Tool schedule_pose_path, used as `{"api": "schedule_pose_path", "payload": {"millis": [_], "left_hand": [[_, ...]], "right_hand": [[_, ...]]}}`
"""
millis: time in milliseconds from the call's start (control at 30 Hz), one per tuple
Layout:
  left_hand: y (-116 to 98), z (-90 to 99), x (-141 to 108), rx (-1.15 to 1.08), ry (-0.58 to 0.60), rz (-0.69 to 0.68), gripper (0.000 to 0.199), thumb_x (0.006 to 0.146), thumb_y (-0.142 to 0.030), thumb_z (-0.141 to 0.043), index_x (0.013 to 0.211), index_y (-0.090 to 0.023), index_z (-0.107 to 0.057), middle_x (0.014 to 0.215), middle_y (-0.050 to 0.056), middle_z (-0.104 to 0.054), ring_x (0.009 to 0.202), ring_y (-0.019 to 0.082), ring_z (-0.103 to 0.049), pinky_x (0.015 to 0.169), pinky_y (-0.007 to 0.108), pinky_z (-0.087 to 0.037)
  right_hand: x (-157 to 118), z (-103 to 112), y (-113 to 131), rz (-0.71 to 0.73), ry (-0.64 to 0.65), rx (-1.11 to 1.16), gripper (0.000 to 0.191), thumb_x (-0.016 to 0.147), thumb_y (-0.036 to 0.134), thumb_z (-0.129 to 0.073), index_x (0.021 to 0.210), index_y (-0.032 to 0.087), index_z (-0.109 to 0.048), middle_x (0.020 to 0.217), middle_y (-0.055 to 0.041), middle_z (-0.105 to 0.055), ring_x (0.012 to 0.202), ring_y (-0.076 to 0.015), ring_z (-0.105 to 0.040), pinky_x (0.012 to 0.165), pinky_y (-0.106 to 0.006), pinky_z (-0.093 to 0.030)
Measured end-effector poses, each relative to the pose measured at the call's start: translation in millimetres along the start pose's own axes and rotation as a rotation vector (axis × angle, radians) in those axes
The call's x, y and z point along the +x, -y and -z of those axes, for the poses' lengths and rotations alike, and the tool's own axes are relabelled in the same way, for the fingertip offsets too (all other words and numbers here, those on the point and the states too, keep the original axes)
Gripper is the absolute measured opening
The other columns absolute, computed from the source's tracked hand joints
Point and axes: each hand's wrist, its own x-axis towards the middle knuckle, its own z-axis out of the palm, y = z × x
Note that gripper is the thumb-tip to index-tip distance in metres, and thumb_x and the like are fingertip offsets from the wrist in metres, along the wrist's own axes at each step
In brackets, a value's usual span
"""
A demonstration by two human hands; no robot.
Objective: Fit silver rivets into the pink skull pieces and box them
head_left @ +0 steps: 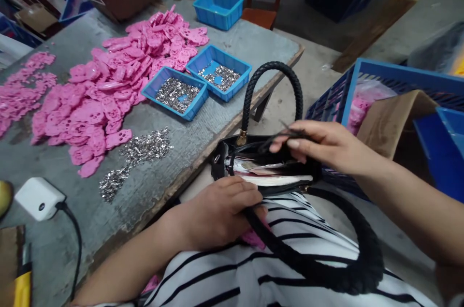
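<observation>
A black handbag point(311, 171) with two braided handles rests on my lap, over striped clothing. Its top is open, and papers point(268, 171) show inside. My left hand point(224, 208) is wrapped round the near edge of the bag by the base of one handle. Above the opening, my right hand point(311, 142) pinches a thin dark item point(290, 132), blurred, possibly a cord or strap. A bit of pink material point(253, 238) shows below my left hand.
On the grey table point(195, 147) at left lie pink pieces point(108, 84), small metal parts point(145, 147), three blue trays point(219, 7) and a white charger point(39, 198). A blue crate point(348, 89) stands at right.
</observation>
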Motion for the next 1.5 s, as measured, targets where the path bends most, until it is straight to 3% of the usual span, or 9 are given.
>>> {"api": "schedule_pose_path", "payload": {"millis": [133,267,367,533,767,933,1100,1367,1500], "left_hand": [[-1,0.2,0,0.133,0.011,-0.075,0.016,0.094,-0.022,-0.047,0.090,-0.014,-0.060,0.093,0.005,-0.069,0.090,0.013,-0.063,0.088,0.026,-0.048],[1,-0.5,-4,0.189,0.030,-0.221,0.012,0.089,-0.017,-0.054,0.085,-0.013,-0.064,0.099,0.006,-0.070,0.093,0.016,-0.063,0.087,0.029,-0.051],[2,-1.0,-10,0.214,0.058,-0.291,0.011,0.086,-0.015,-0.056,0.084,-0.013,-0.066,0.106,0.008,-0.068,0.098,0.019,-0.063,0.089,0.033,-0.053],[-2,-0.6,-13,0.243,0.111,-0.326,0.016,0.086,-0.019,-0.055,0.080,-0.012,-0.068,0.106,0.012,-0.068,0.098,0.021,-0.064,0.098,0.037,-0.051],[-6,-0.1,-12,0.258,0.123,-0.321,0.017,0.084,-0.015,-0.054,0.086,-0.008,-0.069,0.106,0.013,-0.068,0.097,0.021,-0.065,0.094,0.035,-0.053],[-9,3.6,-12,0.304,0.162,-0.349,0.030,0.088,-0.019,-0.045,0.100,-0.005,-0.069,0.110,0.014,-0.068,0.099,0.023,-0.065,0.090,0.034,-0.053],[-13,4.7,-7,0.374,0.208,-0.430,0.035,0.088,-0.021,-0.040,0.095,-0.009,-0.072,0.112,0.015,-0.068,0.099,0.025,-0.066,0.090,0.035,-0.051],[-16,6.8,3,0.385,0.275,-0.486,0.032,0.086,-0.025,-0.043,0.083,-0.016,-0.073,0.112,0.016,-0.068,0.100,0.026,-0.066,0.090,0.036,-0.049],[-16,6.0,4,0.383,0.292,-0.471,0.030,0.086,-0.027,-0.045,0.081,-0.016,-0.073,0.113,0.016,-0.068,0.101,0.026,-0.066,0.091,0.035,-0.049]], "right_hand": [[2,-14,15,0.032,0.503,-0.299,0.026,0.092,0.024,-0.043,0.089,0.013,-0.067,0.073,-0.0038,-0.065,0.068,-0.0125,-0.058,0.065,-0.023,-0.042],[3,-27,23,-0.015,0.712,-0.661,0.024,0.083,0.009,-0.045,0.080,0.016,-0.068,0.074,-0.0052,-0.068,0.070,-0.0145,-0.062,0.063,-0.023,-0.040],[-1,-33,30,-0.054,0.764,-0.917,0.027,0.080,0.009,-0.048,0.093,0.020,-0.069,0.079,-0.0057,-0.071,0.072,-0.0181,-0.065,0.059,-0.025,-0.038],[2,-36,32,-0.272,0.501,-1.382,0.039,0.085,0.010,-0.039,0.118,0.010,-0.058,0.079,-0.0145,-0.071,0.068,-0.0271,-0.066,0.054,-0.032,-0.037],[17,-25,7,-0.155,0.389,-1.081,0.025,0.088,0.016,-0.041,0.106,0.012,-0.059,0.084,-0.0110,-0.069,0.071,-0.0197,-0.063,0.060,-0.027,-0.040],[15,-25,-7,-0.173,0.661,-0.868,0.023,0.085,0.011,-0.045,0.091,0.015,-0.066,0.082,-0.0067,-0.069,0.068,-0.0148,-0.062,0.059,-0.023,-0.040],[13,-23,-14,-0.266,0.848,-0.941,0.030,0.074,0.000,-0.048,0.089,0.013,-0.070,0.082,-0.0090,-0.071,0.066,-0.0169,-0.061,0.054,-0.024,-0.035],[9,-15,-12,-0.369,0.906,-0.889,0.029,0.080,0.002,-0.049,0.099,0.009,-0.070,0.094,-0.0134,-0.072,0.080,-0.0195,-0.063,0.065,-0.025,-0.039],[4,-17,-17,-0.389,0.939,-0.951,0.030,0.075,-0.001,-0.049,0.096,0.007,-0.070,0.093,-0.0152,-0.072,0.079,-0.0206,-0.064,0.062,-0.026,-0.039]]}}
